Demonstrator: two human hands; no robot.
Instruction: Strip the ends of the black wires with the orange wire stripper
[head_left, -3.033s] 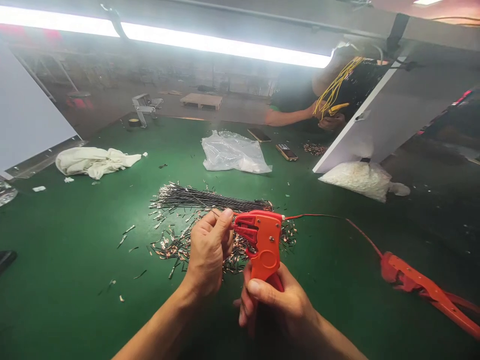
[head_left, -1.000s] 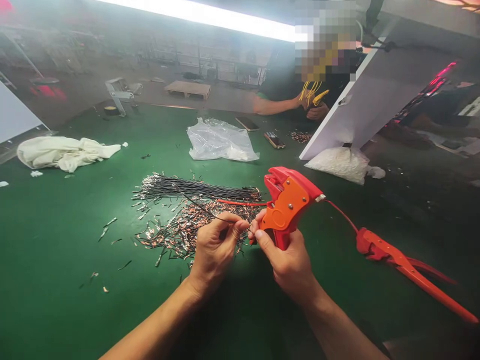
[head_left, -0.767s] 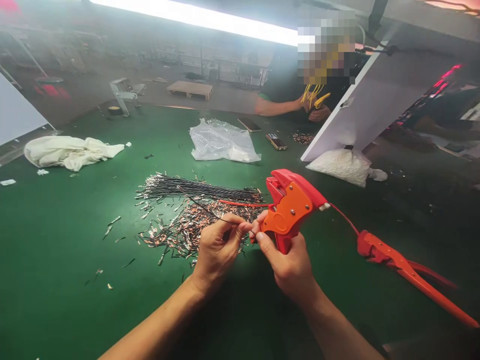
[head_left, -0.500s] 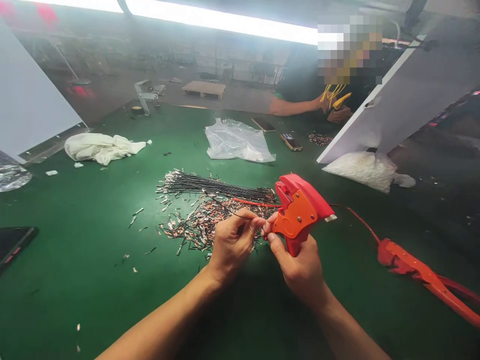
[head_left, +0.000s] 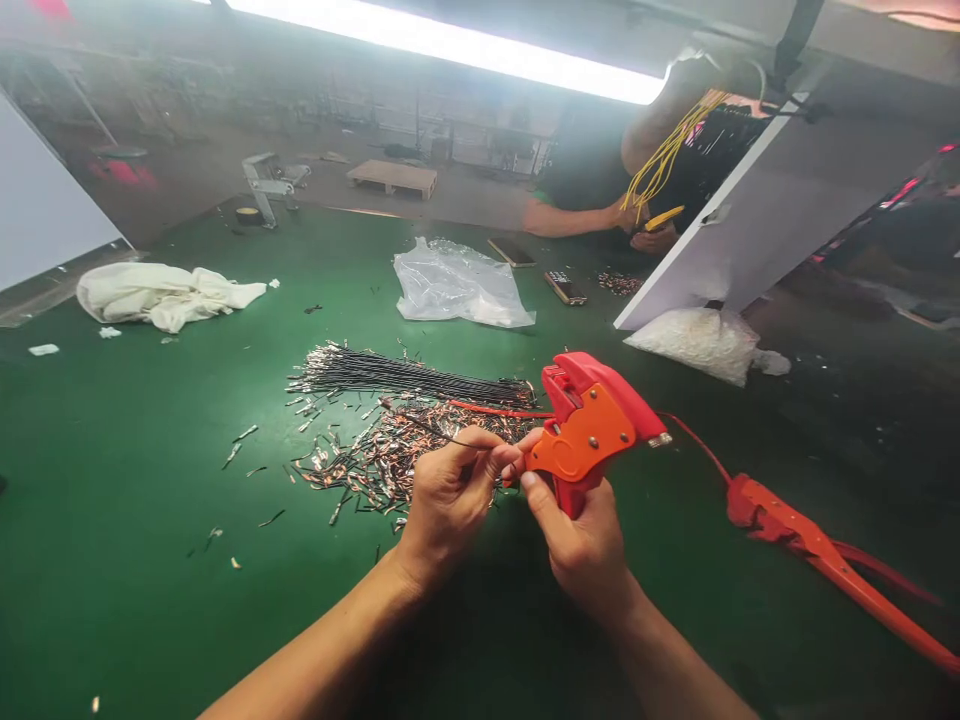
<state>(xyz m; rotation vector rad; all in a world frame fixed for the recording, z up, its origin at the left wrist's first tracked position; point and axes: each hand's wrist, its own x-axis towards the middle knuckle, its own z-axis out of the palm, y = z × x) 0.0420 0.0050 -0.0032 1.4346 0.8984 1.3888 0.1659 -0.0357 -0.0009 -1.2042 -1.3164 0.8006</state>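
Note:
My left hand [head_left: 455, 497] pinches a thin black wire [head_left: 431, 428] between thumb and fingertips; the wire's free end points left over the scraps. Wrapped round the handle of a red and orange wire stripper [head_left: 592, 430] is my right hand [head_left: 589, 545]. Its fingertips meet those of the left hand, so the wire's end there is hidden. The stripper's jaws sit above the fingers, with no wire seen in them. Just beyond lies a bundle of black wires [head_left: 420, 376] with metal terminals at its left end. A heap of cut wire scraps [head_left: 375, 455] spreads in front of it.
A second red hand tool [head_left: 795, 530] lies at the right. Farther back are a clear plastic bag [head_left: 461, 285], two phones [head_left: 566, 288], a white cloth [head_left: 165, 295] and a tied bag [head_left: 697, 340] by a white panel [head_left: 720, 210]. Across the table a person's hands [head_left: 649, 235] hold yellow wires.
The camera view has shifted, so the table's things appear farther left. Both hands keep their holds on the wire and the stripper, with little other movement.

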